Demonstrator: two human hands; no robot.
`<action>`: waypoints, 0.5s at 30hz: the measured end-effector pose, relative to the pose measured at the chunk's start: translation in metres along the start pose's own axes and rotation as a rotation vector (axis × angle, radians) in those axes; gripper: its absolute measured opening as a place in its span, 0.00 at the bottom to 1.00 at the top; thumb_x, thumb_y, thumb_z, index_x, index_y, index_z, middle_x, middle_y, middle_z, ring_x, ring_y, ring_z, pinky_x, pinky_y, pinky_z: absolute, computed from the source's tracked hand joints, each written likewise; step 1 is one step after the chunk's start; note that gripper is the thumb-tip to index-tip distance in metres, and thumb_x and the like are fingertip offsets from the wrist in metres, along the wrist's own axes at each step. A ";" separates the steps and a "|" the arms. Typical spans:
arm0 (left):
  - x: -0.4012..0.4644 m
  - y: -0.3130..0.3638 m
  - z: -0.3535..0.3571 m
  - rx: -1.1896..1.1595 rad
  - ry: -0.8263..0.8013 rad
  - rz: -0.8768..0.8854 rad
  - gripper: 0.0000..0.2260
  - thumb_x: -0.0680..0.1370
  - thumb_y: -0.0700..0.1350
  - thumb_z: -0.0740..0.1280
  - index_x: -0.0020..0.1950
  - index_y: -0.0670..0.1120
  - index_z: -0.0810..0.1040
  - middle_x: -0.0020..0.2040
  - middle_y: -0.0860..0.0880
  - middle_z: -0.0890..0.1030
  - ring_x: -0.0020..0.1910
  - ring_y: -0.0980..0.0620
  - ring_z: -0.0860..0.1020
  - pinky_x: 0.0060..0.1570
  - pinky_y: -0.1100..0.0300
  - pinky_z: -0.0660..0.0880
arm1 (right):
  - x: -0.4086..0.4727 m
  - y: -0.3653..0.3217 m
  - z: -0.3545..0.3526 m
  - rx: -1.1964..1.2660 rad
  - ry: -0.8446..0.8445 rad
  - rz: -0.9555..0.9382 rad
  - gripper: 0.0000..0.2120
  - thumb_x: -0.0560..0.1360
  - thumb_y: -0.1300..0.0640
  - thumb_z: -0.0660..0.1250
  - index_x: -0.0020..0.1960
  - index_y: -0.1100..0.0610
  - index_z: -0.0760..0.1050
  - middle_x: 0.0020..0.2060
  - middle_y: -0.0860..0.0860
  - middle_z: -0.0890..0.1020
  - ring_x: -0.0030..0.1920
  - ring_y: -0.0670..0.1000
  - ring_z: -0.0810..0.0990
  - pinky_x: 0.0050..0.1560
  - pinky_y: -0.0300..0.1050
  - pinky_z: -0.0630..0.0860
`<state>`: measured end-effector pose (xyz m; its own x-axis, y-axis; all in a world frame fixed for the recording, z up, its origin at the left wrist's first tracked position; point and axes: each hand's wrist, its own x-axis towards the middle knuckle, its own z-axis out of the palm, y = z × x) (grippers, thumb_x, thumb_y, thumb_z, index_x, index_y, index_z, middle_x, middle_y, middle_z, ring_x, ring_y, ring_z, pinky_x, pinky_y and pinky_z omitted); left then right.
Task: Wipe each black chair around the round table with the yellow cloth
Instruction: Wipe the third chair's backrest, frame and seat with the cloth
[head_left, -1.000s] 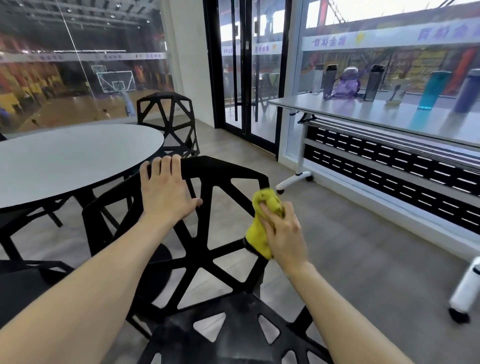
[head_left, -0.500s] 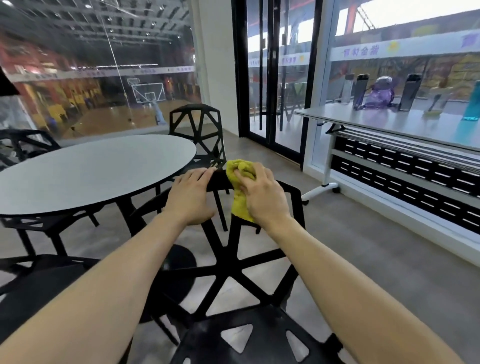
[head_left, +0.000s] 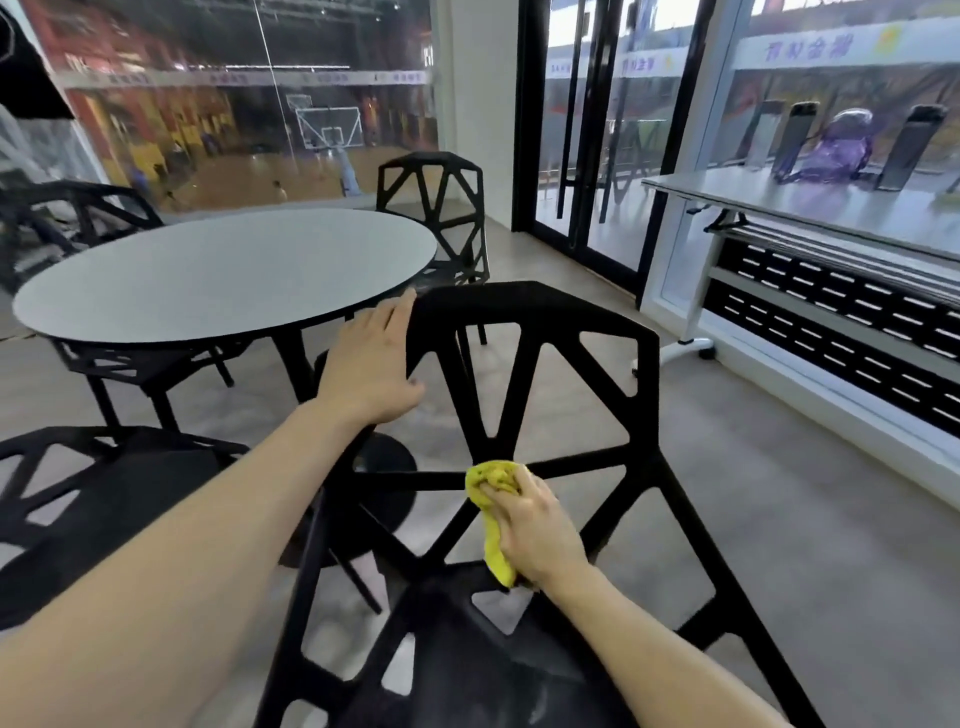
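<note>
Your right hand (head_left: 540, 535) bunched a crumpled yellow cloth (head_left: 492, 512) against the central strut junction of the nearest black openwork chair (head_left: 540, 322). Your left hand (head_left: 371, 369), fingers flat, rested on its top left corner, just beside the round white table (head_left: 223, 273). Bare floor lay open rightward; the chair's seat ran off the bottom edge.

Matt black chair (head_left: 524, 317); soft yellow cloth (head_left: 491, 486); smooth tabletop (head_left: 223, 275).
</note>
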<state>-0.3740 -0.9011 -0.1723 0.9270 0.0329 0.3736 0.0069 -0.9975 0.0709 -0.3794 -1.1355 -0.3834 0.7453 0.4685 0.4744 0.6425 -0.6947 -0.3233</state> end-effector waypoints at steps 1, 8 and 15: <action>-0.002 0.000 0.001 -0.003 -0.001 -0.006 0.52 0.72 0.52 0.76 0.88 0.46 0.49 0.84 0.44 0.63 0.81 0.40 0.65 0.79 0.46 0.64 | 0.012 -0.010 -0.017 0.068 0.089 0.010 0.15 0.83 0.55 0.66 0.68 0.47 0.81 0.63 0.49 0.74 0.60 0.55 0.77 0.57 0.53 0.81; -0.017 -0.005 0.008 -0.009 0.033 -0.015 0.53 0.69 0.45 0.75 0.89 0.46 0.49 0.87 0.45 0.58 0.84 0.42 0.60 0.84 0.44 0.57 | 0.097 -0.050 -0.060 0.029 0.412 -0.010 0.18 0.84 0.59 0.68 0.73 0.52 0.78 0.61 0.55 0.74 0.55 0.59 0.77 0.57 0.51 0.80; -0.026 -0.010 0.014 0.005 0.063 0.033 0.51 0.71 0.44 0.73 0.89 0.44 0.47 0.88 0.45 0.52 0.87 0.43 0.53 0.85 0.46 0.51 | 0.025 -0.008 -0.005 -0.086 0.034 -0.036 0.14 0.82 0.58 0.64 0.65 0.49 0.81 0.62 0.52 0.73 0.54 0.57 0.73 0.51 0.55 0.82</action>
<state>-0.3927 -0.8932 -0.1957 0.9015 0.0038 0.4328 -0.0213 -0.9984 0.0533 -0.3671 -1.1211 -0.3645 0.7146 0.4765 0.5122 0.6501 -0.7227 -0.2347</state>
